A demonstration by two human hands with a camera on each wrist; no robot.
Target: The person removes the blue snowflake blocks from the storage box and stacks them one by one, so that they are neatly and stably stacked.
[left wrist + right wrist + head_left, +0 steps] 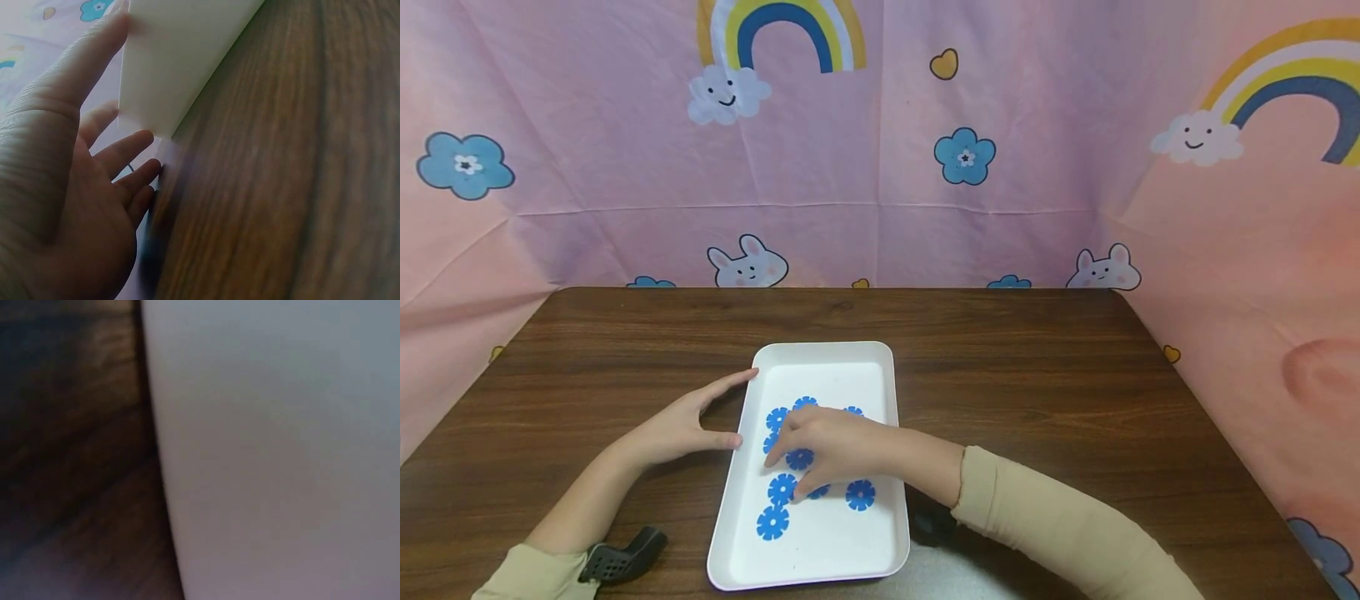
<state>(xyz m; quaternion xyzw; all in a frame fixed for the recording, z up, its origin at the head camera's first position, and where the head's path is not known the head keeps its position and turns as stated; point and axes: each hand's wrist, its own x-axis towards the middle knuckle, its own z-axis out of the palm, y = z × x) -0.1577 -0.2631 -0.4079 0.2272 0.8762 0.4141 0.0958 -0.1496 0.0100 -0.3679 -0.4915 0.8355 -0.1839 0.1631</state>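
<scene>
A white rectangular tray (838,546) lies on the table with several blue notched plastic discs inside, one of them a disc (772,522) toward the near left and another disc (861,495) on the right. At the tray's left rim, my left hand (673,429) touches the outside with thumb and forefinger, fingers extended. The left wrist view shows that hand beside the tray's pale side wall (181,56). My right hand (842,437) reaches over the discs, thumb and fingers spread apart above them, and covers some. Only a blurred tray wall (269,456) fills the right wrist view.
The dark wooden table (1037,375) extends on both sides of the tray. A pink patterned cloth (880,167) hangs behind and at the sides. A black strap piece (625,558) sits by the left sleeve.
</scene>
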